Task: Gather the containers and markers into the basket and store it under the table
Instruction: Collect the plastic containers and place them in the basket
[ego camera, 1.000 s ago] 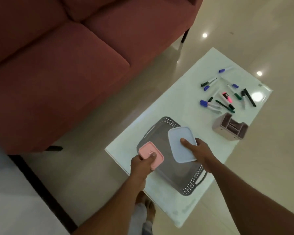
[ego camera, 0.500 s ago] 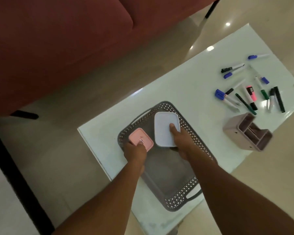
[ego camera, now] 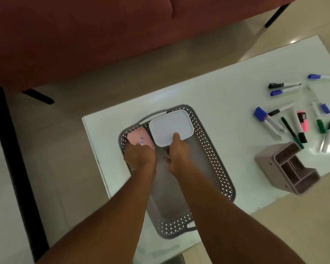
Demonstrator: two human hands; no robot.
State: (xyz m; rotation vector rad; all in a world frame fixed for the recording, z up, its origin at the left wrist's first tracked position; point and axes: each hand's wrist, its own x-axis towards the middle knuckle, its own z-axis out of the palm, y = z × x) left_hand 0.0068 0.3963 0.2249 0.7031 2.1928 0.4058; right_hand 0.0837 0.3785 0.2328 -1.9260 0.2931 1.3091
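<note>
Head cam, only view I've got. I'm at the container step: both tubs are going into the far end of the grey basket (ego camera: 215, 159), which sits on the near-left part of the glass table (ego camera: 217, 88). My left hand (ego camera: 139, 155) is curled over the near edge of the pink tub (ego camera: 138, 139), fingers wrapped on it, tub tucked into the far-left corner of the basket. My right hand (ego camera: 177, 151) grips the white tub (ego camera: 171, 126) w/ thumb on the lid and the other fingers under the near edge; can't see them fully. White tub lies just right of the pink one, touching or nearly so, hard against the far wall by the handle. Whether either tub rests flat on the basket floor yet, can't tell from up here.

Rest of the basket, near end, is bare.

Markers (ego camera: 297, 121) lie scattered on the far-right of the table, well apart from the basket. The mauve pen holder (ego camera: 286, 168) lies on its side, right of the basket, near the markers.

Next, as I judge it: let go of both tubs, then reach right for the pen holder & markers. Markers are thin & round, likely to roll on glass, so I'd bunch several per grab. Basket goes under the table only after that.
</note>
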